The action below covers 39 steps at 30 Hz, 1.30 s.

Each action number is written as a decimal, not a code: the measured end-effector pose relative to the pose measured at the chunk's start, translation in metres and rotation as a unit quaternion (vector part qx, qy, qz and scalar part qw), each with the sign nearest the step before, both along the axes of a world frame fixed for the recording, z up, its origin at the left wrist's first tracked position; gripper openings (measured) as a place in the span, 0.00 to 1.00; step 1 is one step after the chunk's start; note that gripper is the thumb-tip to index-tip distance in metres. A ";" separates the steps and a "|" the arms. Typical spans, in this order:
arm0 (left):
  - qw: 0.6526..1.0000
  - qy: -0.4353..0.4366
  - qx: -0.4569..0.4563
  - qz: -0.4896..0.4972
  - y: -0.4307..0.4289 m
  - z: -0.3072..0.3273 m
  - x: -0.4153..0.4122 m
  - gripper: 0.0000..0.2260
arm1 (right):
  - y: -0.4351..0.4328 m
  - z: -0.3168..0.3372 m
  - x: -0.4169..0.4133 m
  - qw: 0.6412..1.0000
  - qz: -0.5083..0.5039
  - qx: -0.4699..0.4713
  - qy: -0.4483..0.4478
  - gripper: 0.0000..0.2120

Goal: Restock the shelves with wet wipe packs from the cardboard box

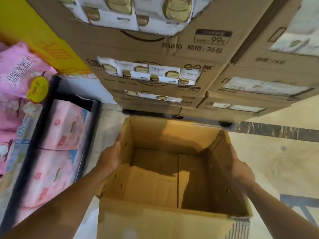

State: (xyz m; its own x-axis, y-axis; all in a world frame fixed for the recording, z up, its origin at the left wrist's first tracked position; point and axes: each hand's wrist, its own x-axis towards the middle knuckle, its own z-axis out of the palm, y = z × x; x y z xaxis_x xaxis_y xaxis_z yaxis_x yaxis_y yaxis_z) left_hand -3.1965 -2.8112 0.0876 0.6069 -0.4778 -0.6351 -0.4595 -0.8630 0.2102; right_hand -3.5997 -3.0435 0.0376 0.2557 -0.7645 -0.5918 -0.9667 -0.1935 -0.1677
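Observation:
An open cardboard box (110, 219) fills the lower middle of the head view, and its inside is bare down to the bottom flaps. My left hand (110, 156) lies against the outside of the box's left wall, fingers reaching toward the far corner. My right hand (241, 169) holds the outside of the right wall. Ahead stands a stack of display cartons (172, 49) with cut-out windows showing white wet wipe packs (151, 73) with gold lids.
On the left a black-framed shelf (43, 131) holds pink packs (58, 152). More pink packs with a yellow sticker (37, 88) lie above them, beside a yellow carton (43, 35). Pale floor with a dark strip (276, 131) extends to the right.

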 end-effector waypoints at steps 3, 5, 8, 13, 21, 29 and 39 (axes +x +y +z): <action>0.999 0.018 0.023 0.040 -0.004 -0.041 0.005 0.16 | -0.006 -0.043 0.012 1.000 -0.016 -0.001 0.015 0.48; 0.997 0.032 0.040 0.052 -0.006 -0.067 0.010 0.18 | -0.011 -0.073 0.015 1.000 -0.016 -0.006 0.008 0.51; 0.998 0.018 0.032 0.046 -0.015 -0.099 0.018 0.27 | -0.016 -0.102 0.019 0.999 -0.013 -0.004 0.030 0.53; 1.000 0.016 -0.012 -0.006 -0.015 -0.144 0.023 0.39 | -0.012 -0.135 0.035 0.999 -0.031 -0.025 0.035 0.54; 0.983 -0.044 -0.174 -0.045 0.010 -0.219 0.019 0.42 | 0.013 -0.175 0.039 0.996 -0.069 -0.053 -0.001 0.56; 0.973 -0.078 -0.216 -0.018 0.029 -0.267 0.005 0.39 | 0.039 -0.208 0.034 0.990 -0.101 -0.093 -0.032 0.41; 0.988 0.016 -0.151 -0.027 0.027 -0.230 0.029 0.41 | 0.018 -0.154 0.057 0.994 -0.047 0.000 0.100 0.49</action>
